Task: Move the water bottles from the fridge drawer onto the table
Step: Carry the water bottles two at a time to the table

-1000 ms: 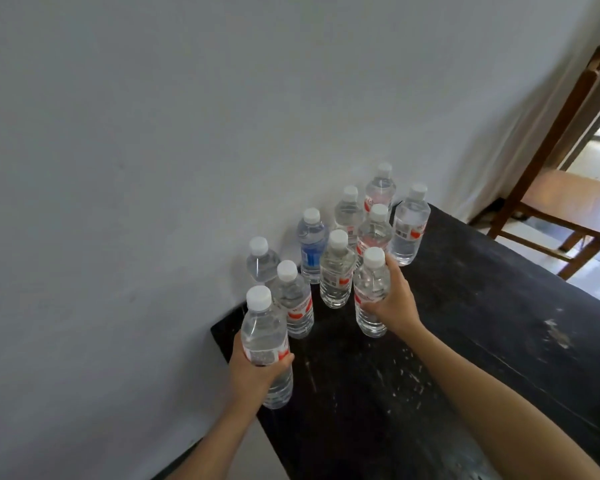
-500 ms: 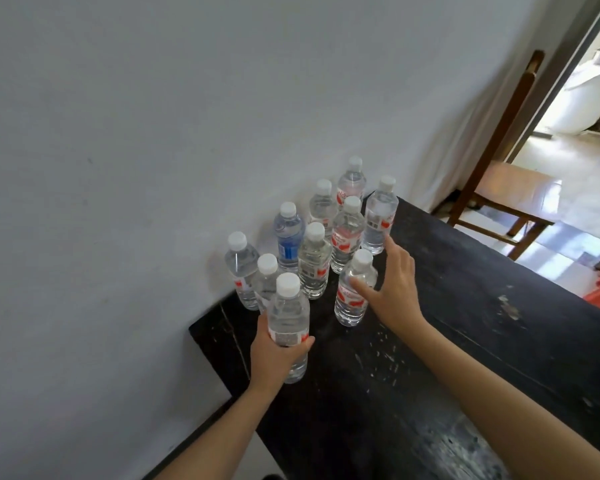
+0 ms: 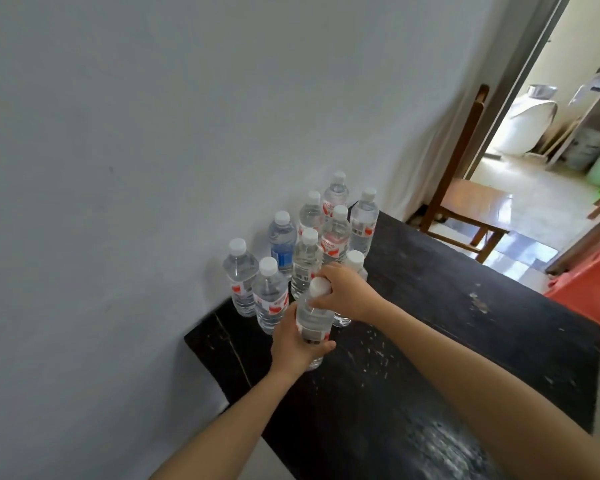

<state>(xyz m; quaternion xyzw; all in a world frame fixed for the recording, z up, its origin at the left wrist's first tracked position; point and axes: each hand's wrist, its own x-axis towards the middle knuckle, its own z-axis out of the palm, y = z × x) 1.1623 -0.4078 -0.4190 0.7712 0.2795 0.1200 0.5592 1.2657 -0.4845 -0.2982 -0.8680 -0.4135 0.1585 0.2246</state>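
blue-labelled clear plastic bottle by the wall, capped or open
Capped: a white cap sits on the blue-labelled clear plastic bottle, upright on the dark table.

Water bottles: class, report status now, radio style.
Left hand gripping nearest bottle by its body; right hand at its cap. Nine more bottles standing clustered on table by wall. Nothing blocking.

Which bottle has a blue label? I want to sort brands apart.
The bottle in the back row by the wall, second from the left; the others' visible labels are red and white.
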